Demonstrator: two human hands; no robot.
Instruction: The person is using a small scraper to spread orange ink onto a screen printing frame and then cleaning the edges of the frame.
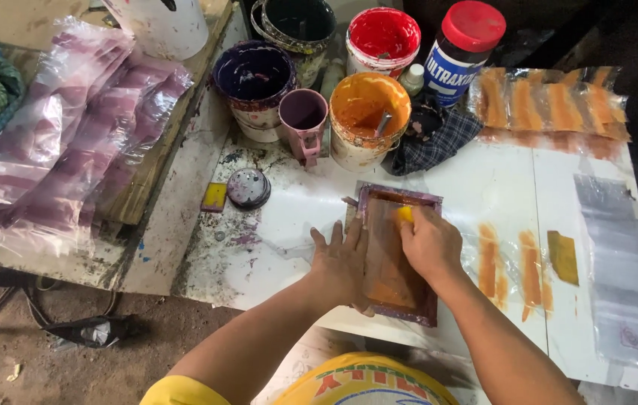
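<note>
The right hand [430, 244] was closed on a small yellow squeegee [405, 214], pressed against the upper part of a rectangular purple-framed printing screen [394, 259] smeared with orange ink, low in the middle of the frame; the left hand [341, 262] lay flat, fingers spread wide, along the screen's left edge, holding nothing; what lay beneath the screen could not be made out, perhaps a clear bag; the screen rested on a stained white table [484, 180]; above it stood an orange-ink tub [368, 120], a mauve mug [303, 120] and a purple-ink tub [253, 82]; orange-striped clear bags [551, 101] lay at the upper right; purple-striped bags [64, 142] filled the upper left.
</note>
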